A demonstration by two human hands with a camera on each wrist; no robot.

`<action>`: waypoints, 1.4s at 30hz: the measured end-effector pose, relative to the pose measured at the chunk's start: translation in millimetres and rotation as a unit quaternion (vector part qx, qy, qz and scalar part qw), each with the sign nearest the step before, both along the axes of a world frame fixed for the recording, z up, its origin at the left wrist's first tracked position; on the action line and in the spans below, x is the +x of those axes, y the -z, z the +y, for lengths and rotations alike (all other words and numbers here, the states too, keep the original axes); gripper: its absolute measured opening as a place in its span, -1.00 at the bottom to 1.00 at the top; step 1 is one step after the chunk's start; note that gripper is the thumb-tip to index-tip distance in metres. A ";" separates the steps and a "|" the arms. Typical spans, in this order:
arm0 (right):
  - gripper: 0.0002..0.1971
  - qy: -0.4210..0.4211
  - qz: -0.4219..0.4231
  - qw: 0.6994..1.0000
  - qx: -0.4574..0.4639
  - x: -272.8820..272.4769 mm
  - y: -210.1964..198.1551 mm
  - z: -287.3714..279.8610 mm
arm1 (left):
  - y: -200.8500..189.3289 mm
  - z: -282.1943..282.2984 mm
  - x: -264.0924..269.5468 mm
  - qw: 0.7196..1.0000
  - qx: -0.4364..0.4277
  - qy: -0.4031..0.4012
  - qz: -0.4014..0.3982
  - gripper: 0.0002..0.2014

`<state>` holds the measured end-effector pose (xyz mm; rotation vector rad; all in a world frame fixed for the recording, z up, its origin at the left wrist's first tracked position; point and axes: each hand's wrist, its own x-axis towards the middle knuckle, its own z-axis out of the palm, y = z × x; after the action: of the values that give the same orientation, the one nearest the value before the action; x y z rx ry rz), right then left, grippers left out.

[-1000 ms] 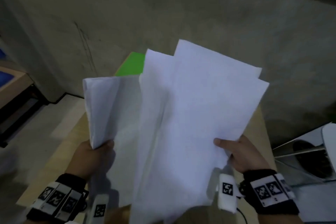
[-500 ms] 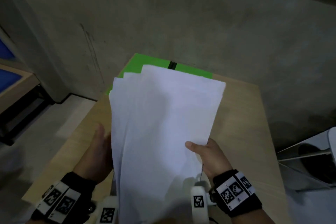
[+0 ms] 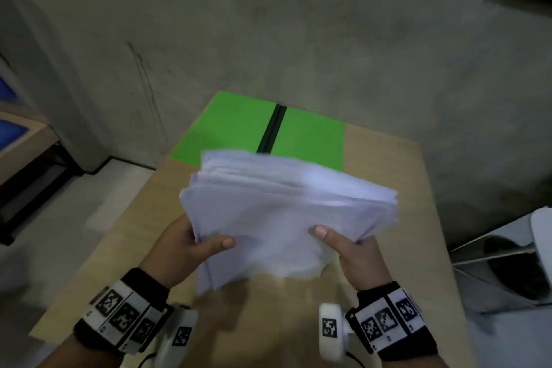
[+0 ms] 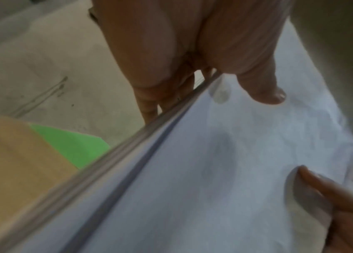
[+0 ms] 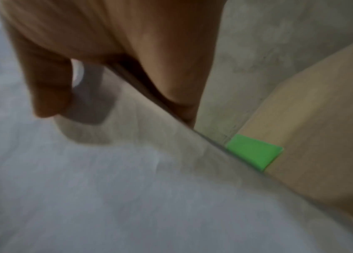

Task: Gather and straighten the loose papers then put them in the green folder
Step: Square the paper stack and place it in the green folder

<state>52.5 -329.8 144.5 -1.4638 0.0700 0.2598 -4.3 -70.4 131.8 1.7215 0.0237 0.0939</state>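
I hold a stack of white papers (image 3: pixel 283 212) above the wooden table (image 3: pixel 418 248), tilted toward flat and blurred. My left hand (image 3: pixel 191 245) grips the stack's left edge, thumb on top and fingers underneath. My right hand (image 3: pixel 346 243) grips the right near corner the same way. The green folder (image 3: pixel 233 125) lies open at the table's far end, a black spine down its middle, partly behind the stack. In the left wrist view the thumb (image 4: pixel 264 90) presses the papers (image 4: pixel 193 188). The right wrist view shows the papers (image 5: pixel 128 188) and a folder corner (image 5: pixel 251 152).
A grey concrete wall (image 3: pixel 298 39) rises just behind the table. A low bench (image 3: pixel 27 146) stands on the floor at the left. A white chair (image 3: pixel 522 263) with metal legs stands close to the table's right edge.
The fanned, upright sheets have been drawn together into one stack and lowered toward flat. My hands moved closer together and the open folder came into full view.
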 end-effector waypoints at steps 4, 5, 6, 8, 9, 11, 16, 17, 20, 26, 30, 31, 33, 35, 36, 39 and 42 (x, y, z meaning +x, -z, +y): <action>-0.91 0.050 -0.030 0.994 0.091 -3.8 1.4 12.4 | -5.2 -1.2 3.6 0.995 0.002 -0.063 -0.080 -0.68; -0.93 0.055 -0.044 0.992 0.108 -5.0 -2.4 15.3 | -3.1 -1.2 4.9 0.993 -0.003 -0.071 -0.096 -0.71; -0.93 0.057 -0.061 0.989 0.126 -6.3 -7.2 17.3 | -5.6 -2.4 6.4 0.990 -0.013 -0.084 -0.110 -0.71; -0.93 0.058 -0.101 0.983 0.142 -4.6 -15.3 16.5 | -8.7 -7.3 7.2 0.982 -0.026 -0.116 -0.146 -0.66; -0.88 0.047 -0.125 0.983 0.128 -2.6 -18.3 13.2 | -9.7 -9.6 8.9 0.979 -0.027 -0.120 -0.163 -0.70; -0.74 -0.010 -0.146 0.986 0.081 0.7 -22.3 4.7 | -13.8 -15.3 12.0 0.976 -0.044 -0.116 -0.181 -0.69; -0.64 -0.044 -0.127 0.990 0.031 0.0 -18.8 -2.8 | -6.5 -14.5 16.8 0.976 -0.106 -0.126 -0.144 -0.15; -0.70 -0.025 -0.131 0.990 0.038 -1.5 -17.4 0.4 | -6.3 -15.6 17.6 0.978 -0.096 -0.123 -0.141 -0.15; -0.85 0.035 -0.161 0.985 0.046 -4.2 -12.4 11.2 | -14.9 -26.1 21.5 0.974 -0.058 -0.146 -0.165 -0.61; -0.74 0.041 -0.197 0.979 0.000 -4.3 -30.5 13.5 | -25.8 -30.1 25.4 0.967 -0.085 -0.185 -0.155 -0.77; -0.28 0.116 -0.322 0.930 -0.138 -1.1 -38.4 13.8 | -16.9 -28.1 24.0 0.980 -0.087 -0.141 -0.115 -0.56; -0.26 0.136 -0.394 0.887 -0.200 -1.1 -43.9 16.0 | -13.8 -27.6 24.2 0.982 -0.091 -0.130 -0.106 -0.59; -0.29 0.130 -0.489 0.770 -0.389 -4.2 -59.4 25.1 | -10.9 -27.9 24.3 0.984 -0.102 -0.117 -0.089 -0.62; -0.29 0.054 -0.482 0.662 -0.572 -12.3 -73.6 45.1 | -7.6 -27.0 25.1 0.986 -0.096 -0.105 -0.092 -0.67; -0.25 -0.001 -0.458 0.639 -0.618 -16.4 -74.5 55.2 | -7.4 -28.1 25.3 0.986 -0.095 -0.101 -0.094 -0.66; -0.48 -0.069 -0.455 0.631 -0.624 -16.5 -72.5 73.7 | -7.9 -31.4 24.4 0.986 -0.077 -0.098 -0.112 -0.66; -0.87 -0.100 -0.491 0.642 -0.580 -1.8 -84.2 70.6 | -5.6 -31.0 22.7 0.986 -0.078 -0.094 -0.114 -0.71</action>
<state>50.7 -259.3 228.6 -2.7239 -1.0073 -0.5833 18.4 -101.4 137.4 1.5411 0.0231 0.4179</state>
